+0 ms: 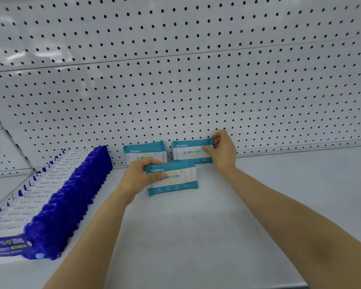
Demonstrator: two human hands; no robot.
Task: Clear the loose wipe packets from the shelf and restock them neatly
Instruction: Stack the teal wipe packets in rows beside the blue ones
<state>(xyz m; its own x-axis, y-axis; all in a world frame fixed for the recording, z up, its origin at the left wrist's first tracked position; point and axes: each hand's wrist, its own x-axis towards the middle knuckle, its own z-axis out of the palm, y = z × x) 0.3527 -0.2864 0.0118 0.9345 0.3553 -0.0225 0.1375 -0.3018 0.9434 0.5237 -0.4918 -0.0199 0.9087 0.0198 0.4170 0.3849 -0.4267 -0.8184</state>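
Three teal-and-white wipe packets are on the white shelf (217, 215). My left hand (137, 177) grips the nearest packet (175, 180) by its left end, holding it upright just above or on the shelf. My right hand (222, 152) pinches the right end of a second packet (191, 152), which stands against the pegboard back wall. A third packet (145, 152) stands against the wall to the left of that one, partly hidden behind my left hand and the near packet.
A long row of blue-and-white wipe packs (56, 197) runs from the front left edge back to the pegboard wall (196, 80). The shelf's right half and front show bare white surface. The front lip of the shelf (279, 285) is at the bottom.
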